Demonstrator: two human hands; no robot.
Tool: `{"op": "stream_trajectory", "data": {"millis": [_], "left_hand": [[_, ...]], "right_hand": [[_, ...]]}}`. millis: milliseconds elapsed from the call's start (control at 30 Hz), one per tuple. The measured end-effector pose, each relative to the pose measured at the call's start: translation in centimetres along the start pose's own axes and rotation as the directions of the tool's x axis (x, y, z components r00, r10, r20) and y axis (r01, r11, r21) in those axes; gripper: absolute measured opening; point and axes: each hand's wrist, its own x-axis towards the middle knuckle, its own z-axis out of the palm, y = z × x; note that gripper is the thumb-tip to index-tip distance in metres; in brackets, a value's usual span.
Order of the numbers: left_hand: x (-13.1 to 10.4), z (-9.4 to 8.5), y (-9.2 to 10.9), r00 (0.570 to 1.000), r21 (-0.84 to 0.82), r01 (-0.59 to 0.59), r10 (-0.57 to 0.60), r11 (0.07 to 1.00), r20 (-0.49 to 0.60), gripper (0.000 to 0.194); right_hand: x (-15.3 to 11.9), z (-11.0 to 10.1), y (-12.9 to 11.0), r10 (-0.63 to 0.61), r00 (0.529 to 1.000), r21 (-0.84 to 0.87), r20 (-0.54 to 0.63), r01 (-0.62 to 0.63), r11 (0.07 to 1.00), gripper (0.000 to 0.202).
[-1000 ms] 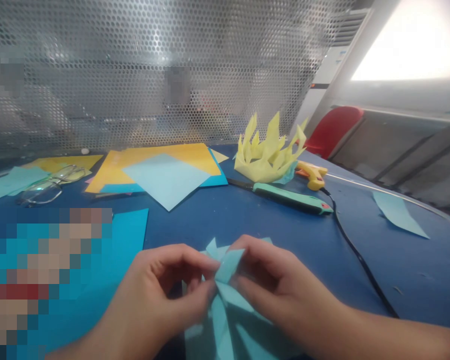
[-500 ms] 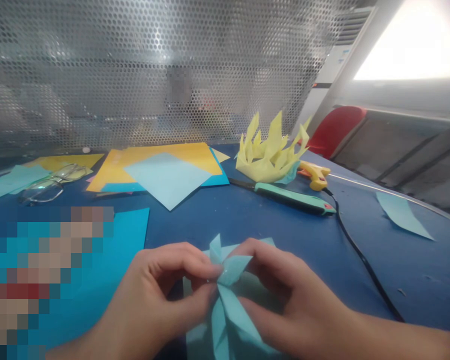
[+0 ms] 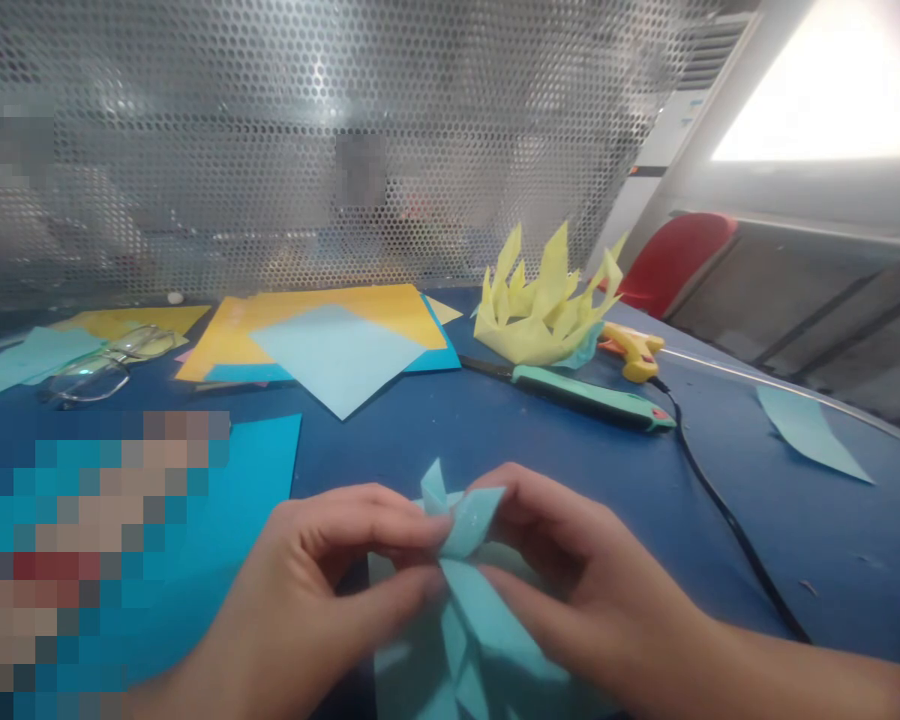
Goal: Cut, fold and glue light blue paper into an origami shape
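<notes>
On table, largest first:
table: one blue table (image 3: 495,430), everything sits on it.
screen: one perforated metal screen (image 3: 307,140) standing behind the far edge.
paper sheets: one stack of orange and blue sheets (image 3: 330,340) far centre; one bright blue sheet (image 3: 255,480) just left of my left hand; one loose pale blue scrap (image 3: 810,430) far right, well apart.
yellow piece: one spiky yellow folded paper (image 3: 544,310), far right of the stack.
cutter: one green utility knife (image 3: 585,395) lying flat in front of the yellow piece.
glue gun: one yellow glue gun (image 3: 630,350) beside the yellow piece, its black cord (image 3: 727,520) running toward me on my right.
glasses: one pair of glasses (image 3: 94,365), far left.
my hands: two. left hand (image 3: 322,590) curled, thumb and forefinger pinching shut on paper; right hand (image 3: 570,580) curled from the other side, fingertips pinching the same paper.
folded piece: one light blue folded paper (image 3: 469,580), near edge of table right in front of me, gripped between both hands; points stick up above my fingertips, rest fans down below my hands toward me.
</notes>
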Motion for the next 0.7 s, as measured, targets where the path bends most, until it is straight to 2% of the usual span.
{"op": "stream_trajectory", "data": {"millis": [167, 333, 467, 700], "left_hand": [[0.0, -0.2, -0.1, 1.000, 0.005, -0.007, 0.007, 1.000, -0.014, 0.025], [-0.6, -0.6, -0.9, 0.998, -0.062, -0.013, 0.017, 0.998, 0.065, 0.010], [-0.7, -0.8, -1.3, 0.995, -0.086, -0.036, 0.044, 0.996, 0.095, 0.020], [-0.8, -1.1, -1.3, 0.989, -0.011, -0.114, 0.114, 0.993, 0.092, 0.019]], "right_hand": [[0.1, -0.1, -0.1, 0.032, 0.999, 0.037, 0.005, -0.032, 0.999, 0.014], [0.4, 0.0, -0.3, 0.045, 0.999, 0.011, -0.011, -0.045, 0.999, 0.013], [0.5, 0.0, -0.4, 0.046, 0.999, -0.004, -0.017, -0.046, 0.999, 0.009], [0.3, 0.0, -0.6, 0.045, 0.999, -0.041, -0.026, -0.046, 0.998, 0.011]]}}
